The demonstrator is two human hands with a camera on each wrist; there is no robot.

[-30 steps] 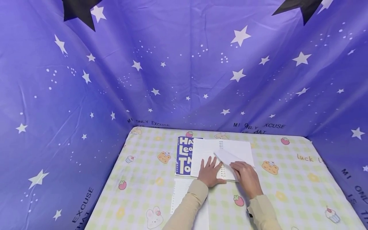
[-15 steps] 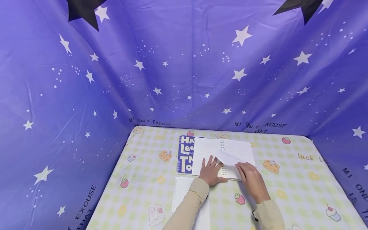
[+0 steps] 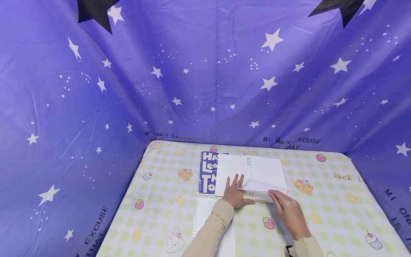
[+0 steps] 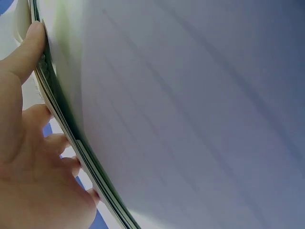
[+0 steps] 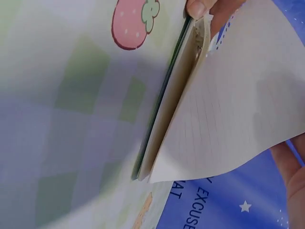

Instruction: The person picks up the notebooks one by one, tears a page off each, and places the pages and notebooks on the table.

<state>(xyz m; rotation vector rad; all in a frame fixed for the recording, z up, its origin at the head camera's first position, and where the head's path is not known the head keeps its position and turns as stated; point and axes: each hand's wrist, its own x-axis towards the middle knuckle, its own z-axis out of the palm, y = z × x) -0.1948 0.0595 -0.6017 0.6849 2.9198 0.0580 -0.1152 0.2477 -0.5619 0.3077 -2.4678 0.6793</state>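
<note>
An open spiral notebook (image 3: 268, 168) with white pages lies on the table. My left hand (image 3: 235, 195) presses its lower left page beside the rings, fingers spread. In the left wrist view, the left thumb (image 4: 31, 50) rests at the stacked page edges. My right hand (image 3: 290, 212) pinches a lifted page (image 3: 264, 186) by its edge. That page slants down toward the notebook's lower right, its ragged holed edge showing near the left fingers. In the right wrist view, the lifted page (image 5: 238, 105) curves up from the notebook, and the right-hand fingers (image 5: 286, 160) sit behind it.
A purple notebook (image 3: 207, 175) with big white letters lies partly under the open one. Below, a loose sheet (image 3: 203, 210) with a holed edge passes under the left forearm. The table (image 3: 160, 210) wears a checked cloth; a purple starry curtain (image 3: 199, 71) surrounds it.
The right hand has moved down and right, drawing the pinched page with it. The page's upper left corner has swung down along the rings. The left hand has stayed nearly in place.
</note>
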